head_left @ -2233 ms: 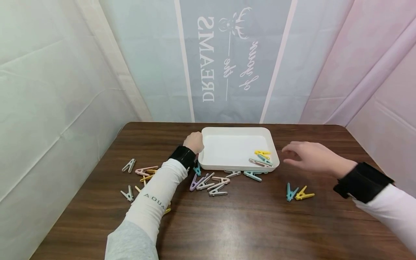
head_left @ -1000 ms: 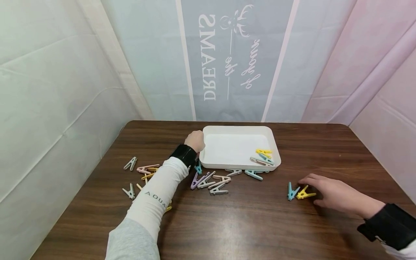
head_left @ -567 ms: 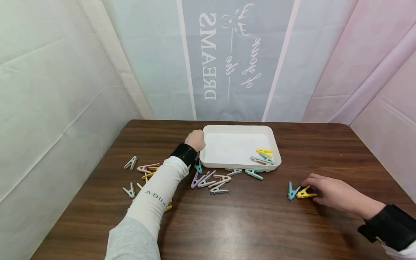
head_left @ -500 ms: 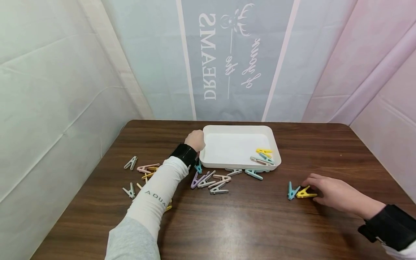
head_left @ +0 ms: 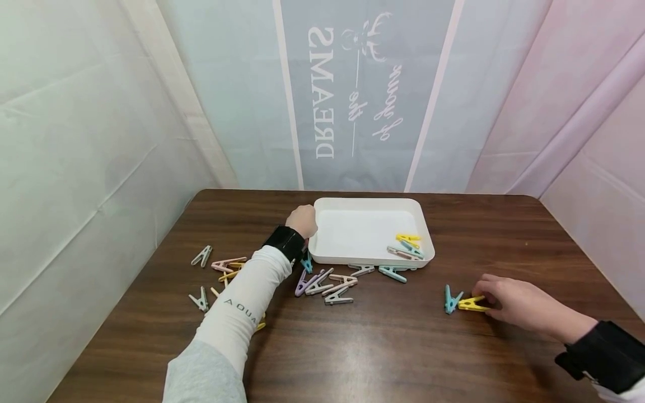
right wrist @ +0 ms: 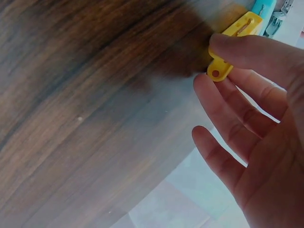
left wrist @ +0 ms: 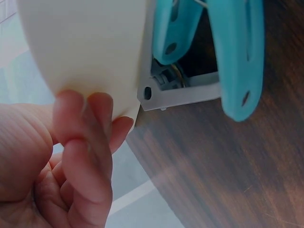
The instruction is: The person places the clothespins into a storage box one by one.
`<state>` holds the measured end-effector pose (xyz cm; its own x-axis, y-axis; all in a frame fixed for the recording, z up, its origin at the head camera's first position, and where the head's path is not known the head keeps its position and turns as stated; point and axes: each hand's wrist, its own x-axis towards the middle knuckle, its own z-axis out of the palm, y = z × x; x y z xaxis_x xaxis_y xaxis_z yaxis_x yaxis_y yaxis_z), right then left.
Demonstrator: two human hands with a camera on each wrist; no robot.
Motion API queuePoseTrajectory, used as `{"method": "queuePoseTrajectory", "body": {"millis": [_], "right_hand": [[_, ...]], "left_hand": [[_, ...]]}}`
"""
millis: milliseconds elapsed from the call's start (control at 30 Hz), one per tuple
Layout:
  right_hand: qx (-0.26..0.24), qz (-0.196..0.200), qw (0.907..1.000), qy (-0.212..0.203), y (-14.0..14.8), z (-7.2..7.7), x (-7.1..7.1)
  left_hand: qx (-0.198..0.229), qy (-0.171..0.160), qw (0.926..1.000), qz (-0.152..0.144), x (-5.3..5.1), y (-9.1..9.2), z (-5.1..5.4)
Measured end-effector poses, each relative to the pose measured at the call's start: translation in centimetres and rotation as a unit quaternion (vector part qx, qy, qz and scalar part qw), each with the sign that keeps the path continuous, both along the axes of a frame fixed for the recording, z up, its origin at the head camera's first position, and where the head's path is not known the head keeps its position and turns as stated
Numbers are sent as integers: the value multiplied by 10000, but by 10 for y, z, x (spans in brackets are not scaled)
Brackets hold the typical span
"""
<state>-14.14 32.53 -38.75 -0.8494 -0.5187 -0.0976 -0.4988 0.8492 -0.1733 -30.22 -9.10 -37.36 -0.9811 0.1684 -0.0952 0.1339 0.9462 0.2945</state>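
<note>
My left hand (head_left: 302, 221) grips the left end of the white tray (head_left: 363, 259); in the left wrist view its curled fingers (left wrist: 78, 166) press against the tray's wall. A teal clothespin (left wrist: 242, 61) stands close beside that wall. On the right side of the table, my right hand (head_left: 516, 302) pinches a yellow clothespin (head_left: 471, 304) by its handles. The right wrist view has the thumb on one handle of the yellow clothespin (right wrist: 244, 29) and fingers at the other. A blue clothespin (head_left: 451, 300) lies just left of it.
Inside the tray's near right corner lie a yellow clothespin (head_left: 408, 238) and a few paler ones. Several clothespins, one purple (head_left: 304, 283), lie along the tray's front. More, including a grey one (head_left: 202, 256), are scattered at left, partly hidden by my left sleeve (head_left: 242, 302).
My right hand has come from beside the tray down to the yellow clothespin and now squeezes its handles together. The left hand has stayed at the tray.
</note>
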Motion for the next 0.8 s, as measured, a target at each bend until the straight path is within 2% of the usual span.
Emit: {"method": "queuePoseTrajectory", "body": {"millis": [133,300,433,633,800], "right_hand": [[-45,53,10000,34,-2,9,-3],[-114,62,9999,0,-7,29,-8],[-207,183,9993,240,-14,45,-17],[-296,133,9978,579,-37,63,-45],[-338,70,9970,687,-61,65,-76]], "left_hand": [[23,28,10000,57,1,0,0],[37,15,10000,19,1,0,-3],[50,13,10000,-34,1,1,-5],[76,80,9999,8,1,0,-3],[108,103,9999,0,3,0,-3]]}}
